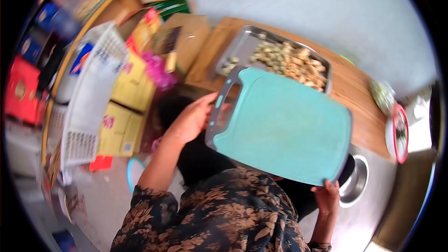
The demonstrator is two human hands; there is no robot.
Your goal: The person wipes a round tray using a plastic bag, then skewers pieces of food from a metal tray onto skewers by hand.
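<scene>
While the left hand (189, 123) has its grip closed round the handle (223, 91) of one cutting board (284, 123) at the frame's centre, the right hand (326, 196) grips its lower-right corner, some fingers hidden underneath. One metal tray (247, 42) sits on one wooden table (368, 107) at upper centre, its near edge covered by the board, holding two kinds of food pieces (298, 65) too crowded to count. One steel bowl (364, 179) at lower right is partly hidden, and the far-left shelf items (22, 91) are blurred.
</scene>
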